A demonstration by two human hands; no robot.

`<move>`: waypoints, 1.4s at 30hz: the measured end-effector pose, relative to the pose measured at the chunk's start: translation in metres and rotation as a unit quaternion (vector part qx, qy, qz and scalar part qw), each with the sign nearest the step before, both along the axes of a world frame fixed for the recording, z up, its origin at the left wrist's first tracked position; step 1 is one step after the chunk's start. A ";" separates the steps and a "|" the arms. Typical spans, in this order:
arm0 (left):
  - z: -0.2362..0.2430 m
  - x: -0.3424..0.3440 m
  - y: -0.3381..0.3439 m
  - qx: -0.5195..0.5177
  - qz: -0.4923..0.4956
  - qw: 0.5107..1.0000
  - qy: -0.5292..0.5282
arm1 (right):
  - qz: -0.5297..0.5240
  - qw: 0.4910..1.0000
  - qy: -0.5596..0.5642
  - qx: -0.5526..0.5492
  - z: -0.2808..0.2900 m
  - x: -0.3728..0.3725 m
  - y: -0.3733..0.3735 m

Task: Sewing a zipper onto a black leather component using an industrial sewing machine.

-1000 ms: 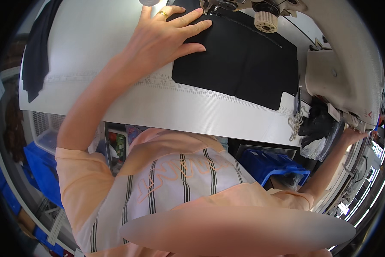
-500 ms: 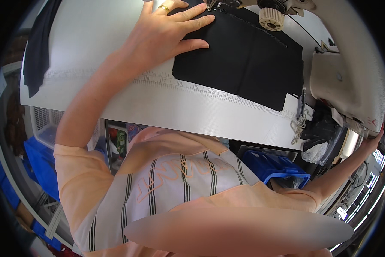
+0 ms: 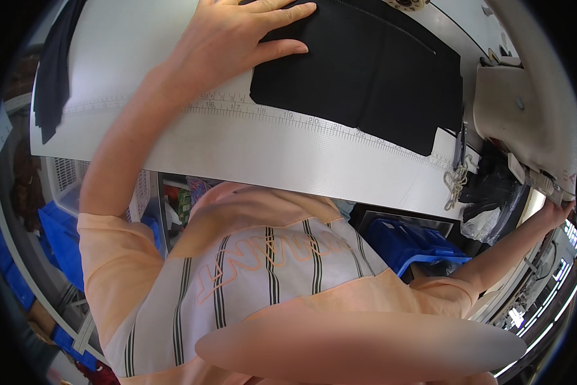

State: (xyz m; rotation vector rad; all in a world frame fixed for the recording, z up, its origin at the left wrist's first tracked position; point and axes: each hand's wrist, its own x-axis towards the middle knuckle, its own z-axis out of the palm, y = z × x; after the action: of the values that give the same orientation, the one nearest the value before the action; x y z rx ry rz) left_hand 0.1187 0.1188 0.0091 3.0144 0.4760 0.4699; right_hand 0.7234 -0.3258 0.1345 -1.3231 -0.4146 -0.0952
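My left hand lies flat with its fingers spread on the left part of a black fabric piece. The upper ends of some fingers are cut off by the top edge. A line of stitching or a zipper runs along the far right part of the cloth. My right arm reaches out to the far right, where my right hand touches the end of the beige sewing machine. Its fingers are partly hidden there, so their grip is unclear. The needle area is out of view.
The white table carries a printed ruler scale. Dark cloth hangs at the left. A knotted pale cord lies at the table's right edge. Below are a blue bin, a white plastic basket and dark bags.
The view has shifted, so the presser foot has left the top of the picture and the dial nearly has. My left hand stays flat on the black fabric; my right stays by the machine's end.
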 end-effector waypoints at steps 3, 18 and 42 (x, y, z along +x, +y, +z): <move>-0.002 0.000 0.001 0.007 0.000 1.000 0.005 | 0.017 1.000 0.000 0.013 -0.002 -0.001 0.004; -0.003 0.002 0.000 -0.019 0.001 1.000 -0.005 | -0.039 0.996 0.084 -0.010 0.018 -0.004 0.013; 0.003 -0.003 0.007 -0.025 -0.039 0.999 -0.010 | -0.058 0.998 0.010 -0.013 0.003 -0.040 0.035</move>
State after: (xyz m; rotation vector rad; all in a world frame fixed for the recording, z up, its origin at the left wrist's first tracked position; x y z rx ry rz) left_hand 0.1160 0.1262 0.0119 2.9647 0.3618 0.4766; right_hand 0.6836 -0.2903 0.1375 -1.3724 -0.3236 -0.1738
